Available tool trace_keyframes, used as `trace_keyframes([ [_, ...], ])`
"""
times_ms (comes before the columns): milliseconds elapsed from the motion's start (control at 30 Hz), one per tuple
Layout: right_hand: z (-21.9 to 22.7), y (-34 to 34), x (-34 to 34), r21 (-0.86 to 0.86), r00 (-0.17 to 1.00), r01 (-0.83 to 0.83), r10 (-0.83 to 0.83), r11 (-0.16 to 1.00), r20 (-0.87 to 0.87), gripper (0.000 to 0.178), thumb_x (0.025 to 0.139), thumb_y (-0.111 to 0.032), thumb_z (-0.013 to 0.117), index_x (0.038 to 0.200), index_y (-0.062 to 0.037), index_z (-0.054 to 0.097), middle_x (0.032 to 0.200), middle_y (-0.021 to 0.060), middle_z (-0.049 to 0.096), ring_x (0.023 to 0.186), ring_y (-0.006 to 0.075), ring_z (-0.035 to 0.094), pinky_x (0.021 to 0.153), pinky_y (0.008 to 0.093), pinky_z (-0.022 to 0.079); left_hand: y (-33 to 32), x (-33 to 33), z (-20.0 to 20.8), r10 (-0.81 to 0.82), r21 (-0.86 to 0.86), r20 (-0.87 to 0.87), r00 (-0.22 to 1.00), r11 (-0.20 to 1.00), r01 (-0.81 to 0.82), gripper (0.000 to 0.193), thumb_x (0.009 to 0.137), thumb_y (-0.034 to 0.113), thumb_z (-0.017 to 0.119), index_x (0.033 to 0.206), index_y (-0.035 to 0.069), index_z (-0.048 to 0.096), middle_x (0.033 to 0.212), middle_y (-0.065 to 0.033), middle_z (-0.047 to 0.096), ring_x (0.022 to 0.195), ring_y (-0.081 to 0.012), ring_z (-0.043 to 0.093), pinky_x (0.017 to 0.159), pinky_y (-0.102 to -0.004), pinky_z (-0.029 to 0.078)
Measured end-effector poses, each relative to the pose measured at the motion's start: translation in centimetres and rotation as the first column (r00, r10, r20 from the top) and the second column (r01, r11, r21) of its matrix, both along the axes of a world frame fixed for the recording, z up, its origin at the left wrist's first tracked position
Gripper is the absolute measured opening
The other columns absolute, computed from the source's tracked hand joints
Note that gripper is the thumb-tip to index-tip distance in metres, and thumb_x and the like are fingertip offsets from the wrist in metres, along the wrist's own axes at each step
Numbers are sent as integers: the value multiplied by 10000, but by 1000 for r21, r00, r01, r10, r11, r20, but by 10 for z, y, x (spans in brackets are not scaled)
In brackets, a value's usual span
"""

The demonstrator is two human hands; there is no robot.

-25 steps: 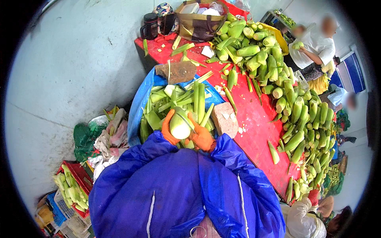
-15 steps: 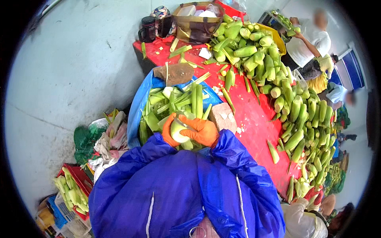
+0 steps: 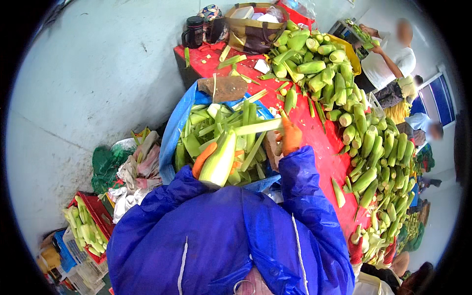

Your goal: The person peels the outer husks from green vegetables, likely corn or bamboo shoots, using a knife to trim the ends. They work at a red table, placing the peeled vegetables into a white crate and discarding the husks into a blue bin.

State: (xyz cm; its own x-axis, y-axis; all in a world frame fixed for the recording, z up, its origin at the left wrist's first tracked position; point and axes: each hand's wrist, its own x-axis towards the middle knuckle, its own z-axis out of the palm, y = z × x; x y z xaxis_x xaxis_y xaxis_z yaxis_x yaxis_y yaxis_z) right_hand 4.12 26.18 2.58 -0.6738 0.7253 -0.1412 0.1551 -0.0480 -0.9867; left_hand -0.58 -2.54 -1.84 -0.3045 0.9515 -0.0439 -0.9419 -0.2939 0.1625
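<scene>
Left hand (image 3: 201, 161) grasps an ear (image 3: 219, 160), right hand (image 3: 291, 135) a leaf (image 3: 258, 128); beneath, loose leaves (image 3: 195, 119) fill a bag (image 3: 170, 132); leftward, a crate (image 3: 100, 219) holds pale ears (image 3: 87, 227).

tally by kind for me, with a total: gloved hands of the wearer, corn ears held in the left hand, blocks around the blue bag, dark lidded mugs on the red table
Gloved hands: 2, left hand and right hand
Held corn ear: 1
Blocks: 2, brown block and paler block, partly hidden
Dark lidded mug: 1
Total: 6
</scene>
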Motion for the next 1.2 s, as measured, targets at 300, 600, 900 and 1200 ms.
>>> trace_keyframes([
  [300, 0, -100, 20, -294, 793, -559, 604, 776, 86, 480, 806, -474, 690, 900, -4, 681, 684, 60, 630, 429, 133, 515, 406, 262, 397, 22, -6, 17, -18, -211, -477, 879, 973, -95, 726, 947, 643, 302, 1323, 48, 479, 980, -81, 662, 772, -179, 646, 708, -314, 536],
  [600, 1, -88, 28, -230, 784, -491, 541, 841, 304, 217, 750, -162, 667, 844, 33, 657, 622, 59, 596, 432, 134, 523, 417, 276, 416, 44, 10, 23, 103, -340, -679, 727, 834, -435, 564, 922, 262, 624, 1390, 53, 392, 1170, -64, 581, 1001, -151, 572, 838, -301, 493],
  [900, -17, -70, 37, -353, 881, -349, 432, 868, 192, 164, 727, -78, 609, 839, 40, 627, 625, 107, 607, 395, 179, 516, 384, 300, 414, 41, 0, 3, 19, -408, -607, 795, 851, -332, 694, 918, 340, 632, 1444, 24, 309, 1278, -98, 525, 1141, -183, 513, 947, -313, 440],
  [1200, 0, -80, 36, -372, 853, -419, 499, 828, 151, 166, 737, -94, 614, 850, 25, 640, 637, 101, 607, 415, 182, 530, 397, 302, 438, 55, -5, -2, 20, -282, -871, 491, 797, -534, 849, 877, 310, 682, 1488, 6, 176, 1390, -129, 433, 1266, -219, 421, 1051, -343, 354],
])
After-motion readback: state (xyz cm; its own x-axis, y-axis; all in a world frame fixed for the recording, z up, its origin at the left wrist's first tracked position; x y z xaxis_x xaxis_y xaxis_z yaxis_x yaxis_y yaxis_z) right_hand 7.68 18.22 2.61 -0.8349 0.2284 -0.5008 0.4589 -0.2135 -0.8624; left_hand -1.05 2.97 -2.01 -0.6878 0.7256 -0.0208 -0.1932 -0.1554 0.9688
